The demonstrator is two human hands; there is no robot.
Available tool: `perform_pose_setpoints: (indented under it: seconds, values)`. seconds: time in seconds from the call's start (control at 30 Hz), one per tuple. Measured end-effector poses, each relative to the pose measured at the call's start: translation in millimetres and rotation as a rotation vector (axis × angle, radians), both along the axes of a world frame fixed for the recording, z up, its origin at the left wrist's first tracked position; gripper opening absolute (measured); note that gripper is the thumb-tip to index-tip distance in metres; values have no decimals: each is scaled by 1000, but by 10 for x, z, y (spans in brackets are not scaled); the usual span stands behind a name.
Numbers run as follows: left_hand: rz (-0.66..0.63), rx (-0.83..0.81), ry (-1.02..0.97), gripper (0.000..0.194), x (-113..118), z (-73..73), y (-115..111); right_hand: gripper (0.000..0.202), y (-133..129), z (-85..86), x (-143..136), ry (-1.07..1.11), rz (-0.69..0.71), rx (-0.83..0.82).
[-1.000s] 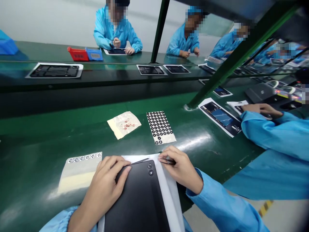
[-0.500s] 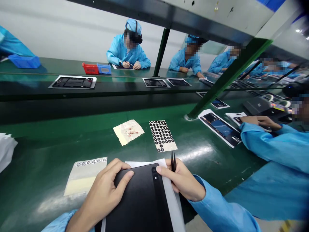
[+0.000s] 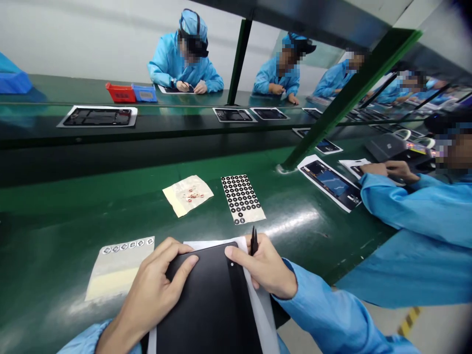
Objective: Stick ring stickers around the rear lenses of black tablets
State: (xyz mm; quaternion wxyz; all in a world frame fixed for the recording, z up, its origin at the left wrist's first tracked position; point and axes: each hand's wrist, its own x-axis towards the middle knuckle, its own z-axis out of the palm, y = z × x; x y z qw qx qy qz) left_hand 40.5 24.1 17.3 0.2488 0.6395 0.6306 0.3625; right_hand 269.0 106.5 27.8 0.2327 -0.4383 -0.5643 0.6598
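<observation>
A flat black panel [image 3: 206, 300] with a darker strip down its right side lies over white paper [image 3: 263, 314] at the front edge of the bench. My left hand [image 3: 162, 282] grips its upper left edge, thumb on top. At the upper right corner my right hand [image 3: 263, 263] holds black tweezers [image 3: 254, 241], tips up, while its thumb presses on the panel. Beyond are a sheet of black ring stickers [image 3: 241, 196] and a pale sheet with small red pieces [image 3: 190, 193]. Left of my left hand lies a sheet with one row of stickers [image 3: 120, 265].
On the right, a co-worker's sleeve [image 3: 401, 206] and hands are beside a panel on paper [image 3: 332, 182]. A green post [image 3: 332, 108] slants upward. Red [image 3: 121, 93] and blue bins [image 3: 144, 93] stand across the bench, near other people.
The view has shifted, so most things appear slightly left and higher. My right thumb has moved on the panel corner and covers the upper dark circle. Both hands still hold on.
</observation>
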Motion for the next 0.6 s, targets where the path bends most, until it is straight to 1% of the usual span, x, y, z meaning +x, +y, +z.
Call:
perform_pose_setpoints:
  seconds: [0.07, 0.13, 0.17, 0.23, 0.3, 0.43, 0.47, 0.5, 0.57, 0.6]
  values:
    - [2, -16, -3, 22, -17, -23, 12, 54, 23, -32, 14, 5, 16, -18]
    - [10, -33, -4, 22, -34, -42, 17, 47, 51, -49, 37, 28, 62, -44]
    - [14, -42, -6, 23, -37, -48, 18, 43, 62, -49, 48, 43, 90, -55]
    - [20, -60, -12, 23, -32, -53, 18, 41, 69, -35, 60, 78, 127, -73]
    - [24, -78, -18, 23, -18, -51, 26, 40, 56, -18, 55, 107, 123, -95]
    - [41, -127, -65, 25, -41, -23, 65, 38, 36, -25, 40, 146, 68, -167]
    - [80, -145, -115, 28, -64, -9, 60, 39, 43, -33, 47, 149, 47, -188]
    - [137, -179, -191, 36, -89, 10, 35, 40, 54, -40, 59, 151, 19, -206]
    - [239, -307, -417, 56, -119, 63, -87, 41, 76, -42, 92, 155, -45, -215]
    - [247, -394, -546, 60, -112, 98, -185, 41, 78, -36, 108, 155, -77, -206]
